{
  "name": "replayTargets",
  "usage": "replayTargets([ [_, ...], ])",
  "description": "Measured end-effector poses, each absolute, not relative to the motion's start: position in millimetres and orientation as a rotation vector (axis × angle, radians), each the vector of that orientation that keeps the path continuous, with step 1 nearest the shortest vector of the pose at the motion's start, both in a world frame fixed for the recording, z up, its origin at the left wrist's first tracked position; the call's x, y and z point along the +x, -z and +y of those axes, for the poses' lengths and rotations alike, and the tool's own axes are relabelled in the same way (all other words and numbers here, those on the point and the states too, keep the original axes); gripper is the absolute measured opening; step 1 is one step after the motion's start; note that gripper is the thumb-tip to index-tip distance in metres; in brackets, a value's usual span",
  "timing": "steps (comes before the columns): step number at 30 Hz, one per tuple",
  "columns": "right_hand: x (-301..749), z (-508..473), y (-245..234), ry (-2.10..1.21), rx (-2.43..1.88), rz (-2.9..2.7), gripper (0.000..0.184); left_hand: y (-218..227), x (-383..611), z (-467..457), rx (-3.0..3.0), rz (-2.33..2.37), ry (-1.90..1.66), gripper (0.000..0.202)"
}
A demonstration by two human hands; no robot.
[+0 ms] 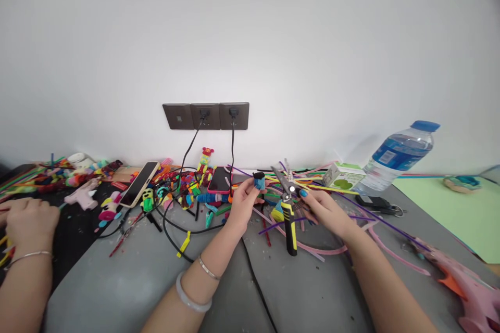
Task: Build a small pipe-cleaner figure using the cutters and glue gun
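Near the middle of the table, my left hand (246, 199) pinches a small blue piece with a black top (259, 181), held upright between thumb and fingers. Just to its right, my right hand (318, 207) grips yellow-and-black cutting pliers (289, 218). Their jaws point up and left with the blades apart, a short way from the blue piece and not touching it. Most of the right fingers are hidden behind the tool. Pink and purple pipe cleaners (324, 250) lie under and around my right hand.
A tilted water bottle (406, 153), a green-and-white box (344, 176) and a pink glue gun (464, 291) lie to the right. Black cords (250, 265) cross the table from the wall sockets. Left are a phone (141, 184), small fuzzy figures and another person's hand (31, 223).
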State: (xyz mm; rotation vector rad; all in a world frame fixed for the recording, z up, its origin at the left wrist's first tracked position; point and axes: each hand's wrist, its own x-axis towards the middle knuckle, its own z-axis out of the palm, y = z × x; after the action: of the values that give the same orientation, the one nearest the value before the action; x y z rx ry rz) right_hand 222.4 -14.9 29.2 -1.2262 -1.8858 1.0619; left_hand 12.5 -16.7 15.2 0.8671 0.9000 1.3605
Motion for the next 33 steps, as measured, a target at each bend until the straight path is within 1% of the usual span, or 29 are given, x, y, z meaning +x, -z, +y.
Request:
replayTargets([
  [5, 212, -18, -35, -1.208, -1.251, -1.893, 0.064, -15, 13, -17, 0.837, 0.888, -1.358, 0.043],
  [13, 210, -16, -33, -1.310, -1.279, -1.778, 0.062, -15, 14, -16, 0.849, 0.910, -1.341, 0.041],
  [20, 211, -12, -24, -1.276, -1.318, -1.835, 0.063, -15, 11, -16, 0.874, 0.917, -1.353, 0.043],
  [27, 213, -9, -11, -1.265, -1.336, -1.800, 0.056, -12, 11, -14, 0.858, 0.938, -1.355, 0.042],
  [33, 212, -10, -12, -1.245, -1.350, -1.819, 0.059, -10, 12, -14, 0.882, 0.936, -1.376, 0.039],
])
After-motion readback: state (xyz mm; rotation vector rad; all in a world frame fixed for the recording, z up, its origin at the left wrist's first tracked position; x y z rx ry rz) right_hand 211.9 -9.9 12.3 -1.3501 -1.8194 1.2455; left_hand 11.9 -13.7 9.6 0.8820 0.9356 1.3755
